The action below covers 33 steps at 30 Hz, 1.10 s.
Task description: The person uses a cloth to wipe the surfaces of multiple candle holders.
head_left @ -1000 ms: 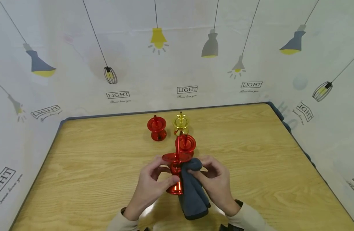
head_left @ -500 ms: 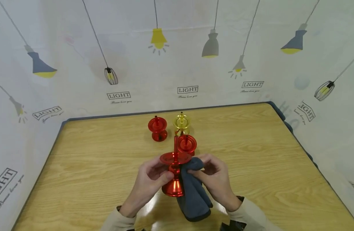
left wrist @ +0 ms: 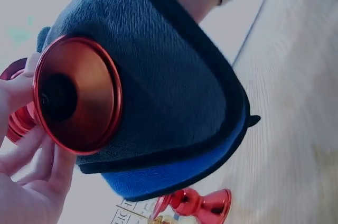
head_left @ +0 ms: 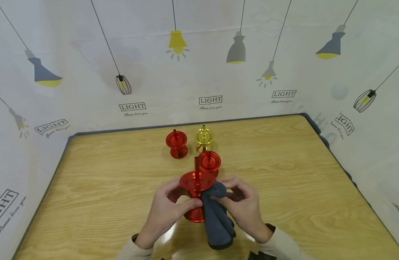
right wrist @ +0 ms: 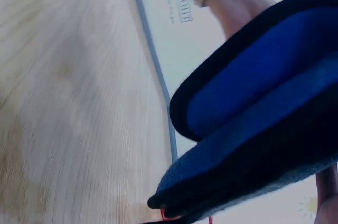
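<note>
A shiny red candle holder with a wide dish and a tall stem on top is held up over the table, roughly upright. My left hand grips its narrow middle from the left, thumb across the front. In the left wrist view its hollow base faces the camera. My right hand pinches a folded dark blue-grey cloth against the holder's right side; the cloth's lower part hangs down. Brighter blue cloth fills much of the right wrist view and hides most of the fingers there.
Just behind the held one stands another red candle holder, partly overlapped by its dish. Farther back are a gold candle holder and a red one. The wooden table meets a lamp-printed backdrop along its back and sides.
The held candle holder has tipped slightly, so its dish shows more from above and its stem sits farther left. The cloth has shifted a little along its side; both hands stay nearly in place.
</note>
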{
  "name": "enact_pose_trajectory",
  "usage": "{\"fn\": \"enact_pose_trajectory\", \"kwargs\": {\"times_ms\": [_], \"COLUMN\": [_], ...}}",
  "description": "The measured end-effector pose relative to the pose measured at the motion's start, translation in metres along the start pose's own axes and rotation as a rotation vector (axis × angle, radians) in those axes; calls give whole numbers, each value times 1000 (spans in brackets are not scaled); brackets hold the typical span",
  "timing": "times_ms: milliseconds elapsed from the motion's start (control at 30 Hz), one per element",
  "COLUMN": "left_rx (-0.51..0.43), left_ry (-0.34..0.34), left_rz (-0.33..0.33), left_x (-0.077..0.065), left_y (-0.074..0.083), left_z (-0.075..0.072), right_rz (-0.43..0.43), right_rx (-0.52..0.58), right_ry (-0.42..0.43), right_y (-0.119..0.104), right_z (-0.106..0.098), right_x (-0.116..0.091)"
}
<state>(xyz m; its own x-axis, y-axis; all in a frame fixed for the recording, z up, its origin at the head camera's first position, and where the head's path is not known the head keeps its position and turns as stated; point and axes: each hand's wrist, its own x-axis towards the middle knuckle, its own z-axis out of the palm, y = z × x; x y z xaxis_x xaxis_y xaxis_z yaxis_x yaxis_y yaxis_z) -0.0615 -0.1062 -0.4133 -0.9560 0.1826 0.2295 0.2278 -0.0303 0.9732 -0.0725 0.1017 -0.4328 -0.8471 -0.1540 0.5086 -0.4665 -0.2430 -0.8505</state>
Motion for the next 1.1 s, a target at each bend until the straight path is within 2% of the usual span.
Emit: {"fn": "enact_pose_trajectory", "kwargs": {"times_ms": [133, 233, 367, 467, 533, 733, 933, 1033, 1100], "left_rx": [-103, -134, -47, 49, 74, -14, -133, -105, -31], "left_ry": [-24, -46, -43, -23, -17, -25, -37, -53, -37], "left_rz": [4, 28, 49, 39, 13, 6, 82, 105, 103], "left_x": [0, 1, 4, 8, 9, 10, 7, 7, 7], "left_y": [-1, -3, -5, -4, -2, 2, -3, -5, -5], "left_z": [0, 2, 6, 8, 8, 7, 7, 9, 11], "right_rz": [51, 65, 42, 7, -3, 2, 64, 89, 89], "right_rx": [65, 90, 75, 42, 30, 35, 58, 65, 54], "right_ry": [-6, -3, -5, -7, -3, 2, 5, 18, 31], "right_y": [1, 3, 4, 4, 2, -1, 0, 1, 1], "right_z": [-3, -5, -5, -3, -3, -6, -11, -12, -11], "right_x": [3, 4, 3, 1, 1, 1, 4, 4, 3]}}
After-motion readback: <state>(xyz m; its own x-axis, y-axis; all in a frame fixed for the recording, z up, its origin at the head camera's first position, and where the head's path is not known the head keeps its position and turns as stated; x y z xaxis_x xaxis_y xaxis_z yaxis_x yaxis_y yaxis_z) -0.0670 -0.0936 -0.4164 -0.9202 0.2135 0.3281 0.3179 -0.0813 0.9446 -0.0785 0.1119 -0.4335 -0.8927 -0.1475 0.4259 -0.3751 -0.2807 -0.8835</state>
